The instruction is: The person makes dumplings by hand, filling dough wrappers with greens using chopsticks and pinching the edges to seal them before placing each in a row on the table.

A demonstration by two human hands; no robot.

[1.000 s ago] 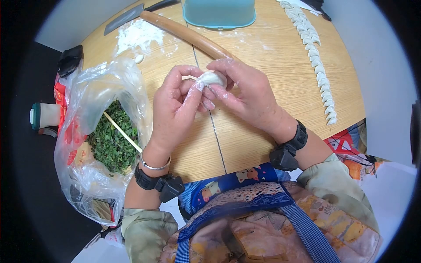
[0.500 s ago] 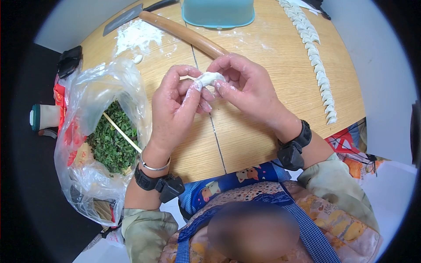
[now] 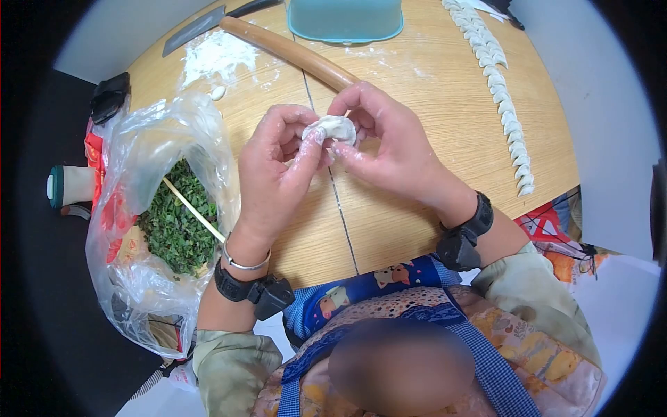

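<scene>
Folded dough piece (image 3: 333,126) mid-view above the table (image 3: 403,243), pinched between fingers and thumbs of left hand (image 3: 272,163) and right hand (image 3: 403,160); whether its edge is fully sealed, cannot tell. Shaped pieces (image 3: 509,125) lie in an overlapping line, 1 to 3 o'clock of the hands: many done. Left over: chopped greens (image 3: 177,233), plentiful, inside plastic bag (image 3: 163,125) at 8 o'clock; one small unfilled-looking dough bit (image 3: 218,93), 10 o'clock, beside scattered flour (image 3: 219,59). Total remaining unclear.
</scene>
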